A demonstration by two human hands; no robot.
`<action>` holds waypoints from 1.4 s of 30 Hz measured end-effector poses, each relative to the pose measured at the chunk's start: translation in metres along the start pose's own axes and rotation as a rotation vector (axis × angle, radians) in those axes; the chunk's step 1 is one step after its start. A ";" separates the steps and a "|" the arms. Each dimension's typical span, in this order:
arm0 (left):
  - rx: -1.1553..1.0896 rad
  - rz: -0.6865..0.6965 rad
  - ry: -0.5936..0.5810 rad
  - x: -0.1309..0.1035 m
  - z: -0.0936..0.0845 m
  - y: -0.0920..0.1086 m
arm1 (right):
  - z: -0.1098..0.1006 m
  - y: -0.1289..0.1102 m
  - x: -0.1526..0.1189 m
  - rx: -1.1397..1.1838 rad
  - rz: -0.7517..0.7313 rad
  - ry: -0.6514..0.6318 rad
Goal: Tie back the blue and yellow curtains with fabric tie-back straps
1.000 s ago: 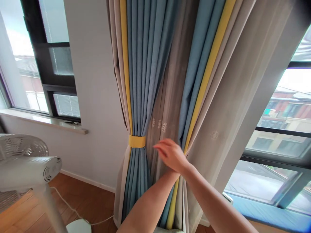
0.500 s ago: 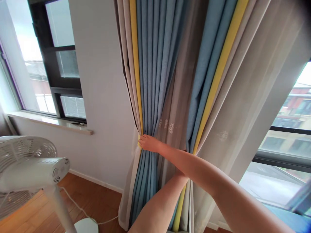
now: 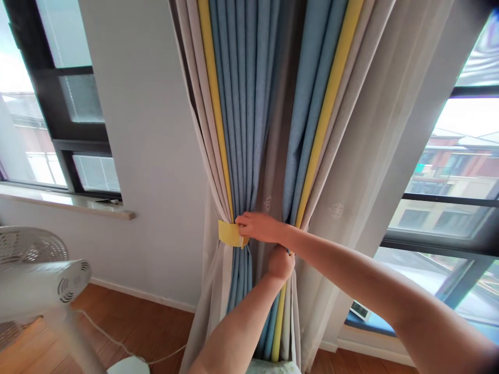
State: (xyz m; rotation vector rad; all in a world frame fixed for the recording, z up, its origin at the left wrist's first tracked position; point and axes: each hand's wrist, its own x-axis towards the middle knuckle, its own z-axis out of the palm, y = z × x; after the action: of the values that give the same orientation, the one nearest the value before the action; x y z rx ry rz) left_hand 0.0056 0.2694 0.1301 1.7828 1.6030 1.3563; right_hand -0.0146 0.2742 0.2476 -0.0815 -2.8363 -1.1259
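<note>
Biggest first: L curtain [image 3: 245,130], at far ctr-left, has swung vs. half a sec ago, w/ more of its pale edge now facing front; R curtain [image 3: 307,130] hangs just right of it, also narrowed at about the same ht. Yellow band [image 3: 228,233] is around L curtain's waist; its left part, covered by the hand half a sec ago, now shows flat, and a loose-looking edge pokes out under the fingers. So the work's moved from reaching to handling the band itself, I'd judge. R hand [image 3: 259,227], palm down, is nearly closed, fingertips curled onto the band's right part, pinching it. L hand [image 3: 281,262], nearer & slightly right, is bunched at R curtain's waist; appears clenched on the gathered cloth, tho its fingers are mostly hidden.
</note>
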 end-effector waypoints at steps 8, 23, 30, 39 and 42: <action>0.284 0.056 0.118 -0.005 -0.017 -0.004 | 0.006 0.000 -0.021 0.053 0.226 -0.081; 0.313 0.183 -0.013 -0.028 -0.062 -0.004 | 0.029 0.001 0.008 0.574 0.634 0.086; 0.326 0.274 0.429 -0.008 -0.151 -0.040 | 0.046 -0.004 0.006 0.815 0.802 0.218; 0.607 0.441 0.020 0.034 -0.184 -0.034 | 0.062 -0.020 0.002 0.899 0.883 0.426; 0.622 0.491 -0.007 0.030 -0.187 -0.035 | 0.066 -0.024 -0.001 0.951 0.857 0.479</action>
State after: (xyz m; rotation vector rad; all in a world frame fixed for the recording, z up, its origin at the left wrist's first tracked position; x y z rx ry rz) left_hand -0.1723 0.2491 0.2004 2.6824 1.7841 1.0855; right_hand -0.0194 0.3016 0.1834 -0.7274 -2.1810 0.3386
